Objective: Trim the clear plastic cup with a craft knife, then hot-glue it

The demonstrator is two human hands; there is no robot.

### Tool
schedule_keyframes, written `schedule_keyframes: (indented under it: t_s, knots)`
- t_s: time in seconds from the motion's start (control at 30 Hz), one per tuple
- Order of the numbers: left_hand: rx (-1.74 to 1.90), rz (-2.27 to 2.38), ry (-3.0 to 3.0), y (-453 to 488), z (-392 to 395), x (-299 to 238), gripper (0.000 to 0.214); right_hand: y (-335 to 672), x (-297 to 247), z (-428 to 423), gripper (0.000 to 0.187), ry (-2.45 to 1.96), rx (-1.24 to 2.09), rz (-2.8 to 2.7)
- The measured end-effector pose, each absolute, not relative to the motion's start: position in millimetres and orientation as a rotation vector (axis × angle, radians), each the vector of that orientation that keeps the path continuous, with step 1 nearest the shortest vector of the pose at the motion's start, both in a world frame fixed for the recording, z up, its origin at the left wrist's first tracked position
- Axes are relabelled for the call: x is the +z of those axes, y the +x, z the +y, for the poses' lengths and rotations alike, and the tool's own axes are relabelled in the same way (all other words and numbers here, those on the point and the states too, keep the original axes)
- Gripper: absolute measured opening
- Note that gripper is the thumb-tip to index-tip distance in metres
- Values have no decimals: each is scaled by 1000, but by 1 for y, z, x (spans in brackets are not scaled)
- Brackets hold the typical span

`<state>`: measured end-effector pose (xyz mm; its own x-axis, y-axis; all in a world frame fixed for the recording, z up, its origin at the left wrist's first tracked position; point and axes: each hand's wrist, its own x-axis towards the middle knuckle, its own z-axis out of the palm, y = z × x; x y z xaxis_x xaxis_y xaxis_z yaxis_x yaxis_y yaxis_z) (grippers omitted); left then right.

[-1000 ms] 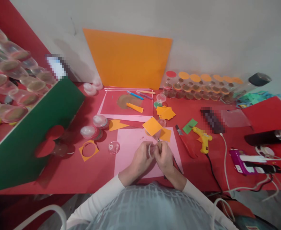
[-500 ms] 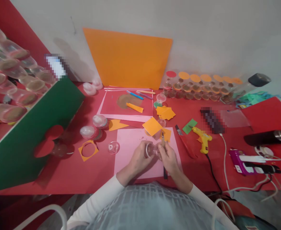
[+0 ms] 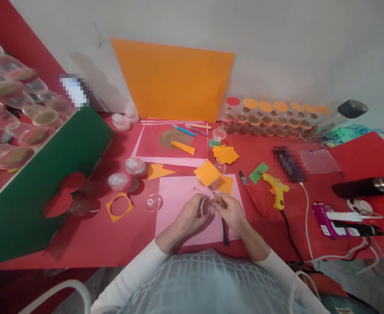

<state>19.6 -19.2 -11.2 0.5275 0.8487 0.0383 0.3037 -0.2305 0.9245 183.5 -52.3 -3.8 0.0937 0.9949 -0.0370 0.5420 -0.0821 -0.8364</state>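
Observation:
My left hand [image 3: 192,214] is closed around a small clear plastic cup [image 3: 207,207] tilted on its side over the pink sheet [image 3: 175,231]. In my right hand [image 3: 233,213] is a slim craft knife [image 3: 218,198] with a tan handle, its tip angled up and left. The fingers of that hand are right at the cup's edge; whether the blade touches the plastic is hard to see. Just beyond lie orange paper squares [image 3: 207,173]. A black strip [image 3: 225,231] lies beneath my right wrist. Left of the pink sheet is a clear round lid [image 3: 154,202].
Right of the sheet lie a red-handled cutter [image 3: 254,194] and a yellow glue gun [image 3: 277,189] with its cord. An orange frame [image 3: 120,206] and clear cups [image 3: 124,181] stand left, near a green board [image 3: 31,187]. Sand-filled bottles [image 3: 264,120] line the back wall.
My right hand has turned the craft knife from upright to a leftward slant and brought it closer to the cup. The left hand still holds the cup in nearly the same place.

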Motion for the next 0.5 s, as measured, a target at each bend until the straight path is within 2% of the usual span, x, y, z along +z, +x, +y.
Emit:
schedule_keyframes:
  t_s: [0.17, 0.5]
  knots:
    - [689, 944, 1774, 19, -18, -12, 27, 179, 4, -51, 20, -1715, 772, -1551]
    - [688, 1000, 1720, 20, -17, -9, 23, 167, 1, -51, 11, -1760, 761, -1414]
